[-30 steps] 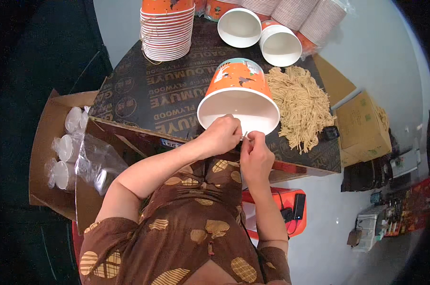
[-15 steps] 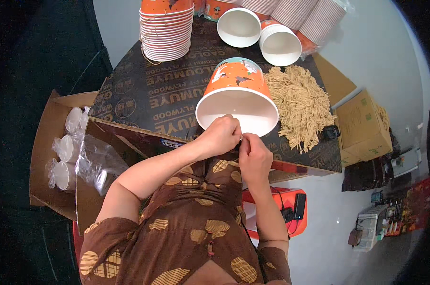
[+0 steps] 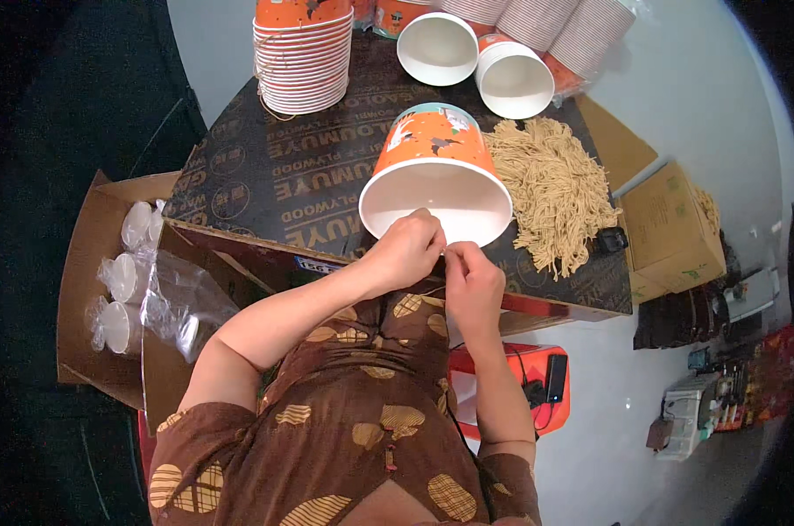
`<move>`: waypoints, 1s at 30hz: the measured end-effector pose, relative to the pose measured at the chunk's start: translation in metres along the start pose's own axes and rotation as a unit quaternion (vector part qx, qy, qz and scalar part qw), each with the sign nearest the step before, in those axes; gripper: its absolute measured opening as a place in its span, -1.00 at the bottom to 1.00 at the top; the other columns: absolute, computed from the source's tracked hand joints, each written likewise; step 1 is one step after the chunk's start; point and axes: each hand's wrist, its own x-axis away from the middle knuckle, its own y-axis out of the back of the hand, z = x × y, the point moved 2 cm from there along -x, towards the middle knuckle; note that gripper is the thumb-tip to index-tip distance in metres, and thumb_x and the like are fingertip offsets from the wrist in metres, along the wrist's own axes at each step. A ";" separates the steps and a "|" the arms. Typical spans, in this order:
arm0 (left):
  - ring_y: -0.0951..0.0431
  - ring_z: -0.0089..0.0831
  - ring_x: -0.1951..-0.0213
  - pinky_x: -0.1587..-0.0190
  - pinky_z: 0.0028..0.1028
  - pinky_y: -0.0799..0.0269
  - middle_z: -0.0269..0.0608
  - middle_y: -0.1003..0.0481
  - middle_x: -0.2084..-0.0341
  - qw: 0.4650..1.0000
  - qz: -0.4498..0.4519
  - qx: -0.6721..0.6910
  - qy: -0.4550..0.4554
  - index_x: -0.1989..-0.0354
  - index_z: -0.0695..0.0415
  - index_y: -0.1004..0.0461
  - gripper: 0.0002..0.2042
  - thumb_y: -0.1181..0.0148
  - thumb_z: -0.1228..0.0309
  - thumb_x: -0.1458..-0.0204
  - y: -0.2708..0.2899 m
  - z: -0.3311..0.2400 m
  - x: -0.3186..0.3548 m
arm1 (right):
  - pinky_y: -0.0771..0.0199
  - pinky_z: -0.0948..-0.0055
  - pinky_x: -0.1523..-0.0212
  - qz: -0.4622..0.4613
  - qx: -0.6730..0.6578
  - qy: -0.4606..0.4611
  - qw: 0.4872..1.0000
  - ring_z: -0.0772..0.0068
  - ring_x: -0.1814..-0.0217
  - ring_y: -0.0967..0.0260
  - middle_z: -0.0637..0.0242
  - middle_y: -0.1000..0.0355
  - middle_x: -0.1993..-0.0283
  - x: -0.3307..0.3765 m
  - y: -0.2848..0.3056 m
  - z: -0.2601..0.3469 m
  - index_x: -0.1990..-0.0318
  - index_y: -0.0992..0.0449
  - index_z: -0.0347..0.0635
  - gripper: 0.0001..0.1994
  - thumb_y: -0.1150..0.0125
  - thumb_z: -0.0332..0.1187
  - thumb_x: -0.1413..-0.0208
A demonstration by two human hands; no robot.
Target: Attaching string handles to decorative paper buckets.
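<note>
An orange paper bucket [image 3: 436,149] with white and dark printed figures lies on its side at the table's near edge, its white open mouth facing me. At the lower rim of that mouth, my left hand [image 3: 407,250] is closed in a pinch. My right hand [image 3: 474,285] is just to its right, thumb and forefinger pressed together, fingertips almost meeting the left ones. A tiny pale bit shows between the fingertips, too small to name. Right of the bucket lies a heap of tan cords [image 3: 550,188].
A tall stack of orange buckets [image 3: 302,66] with cords hanging from it stands at the far left. White-mouthed buckets [image 3: 438,50] lie at the back. A carton [image 3: 103,289] of wrapped white cups is at left, another box [image 3: 673,232] at right. A red stool [image 3: 550,399] stands below.
My hands stay at the bucket's lower rim, with the right fingers shifted slightly. The bucket keeps its place on the table, and the whole view has moved a little.
</note>
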 end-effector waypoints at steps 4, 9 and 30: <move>-0.53 -0.09 0.34 0.27 -0.25 -0.43 0.05 -0.47 0.45 0.999 -0.005 0.028 0.034 0.49 0.30 -0.43 -0.96 -0.12 0.60 0.04 0.004 -0.005 0.002 | -0.28 0.46 0.52 0.020 -0.043 -0.045 0.998 0.60 0.60 -0.24 0.28 -0.34 0.63 -0.003 0.000 -0.003 0.34 -0.51 -0.31 -0.93 -0.17 -0.49 -0.13; -0.52 0.03 0.30 0.24 -0.21 -0.42 0.10 -0.46 0.45 0.998 0.012 0.047 0.047 0.52 0.31 -0.43 -0.95 -0.12 0.59 0.07 0.008 -0.004 0.006 | -0.38 0.26 0.47 0.037 -0.053 -0.089 0.994 0.15 0.54 -0.46 0.07 -0.42 0.58 -0.005 0.001 -0.004 0.34 -0.50 -0.27 -0.91 -0.15 -0.44 -0.12; -0.48 -0.39 0.73 0.70 -0.35 -0.32 -0.15 -0.38 0.74 0.990 0.025 -0.002 0.137 0.58 0.34 -0.36 -0.85 -0.07 0.58 -0.01 0.003 -0.011 -0.019 | -0.42 0.12 0.43 0.014 0.020 -0.029 0.999 -0.03 0.45 -0.47 0.04 -0.46 0.49 0.018 0.013 0.000 0.33 -0.47 -0.25 -0.92 -0.19 -0.43 -0.10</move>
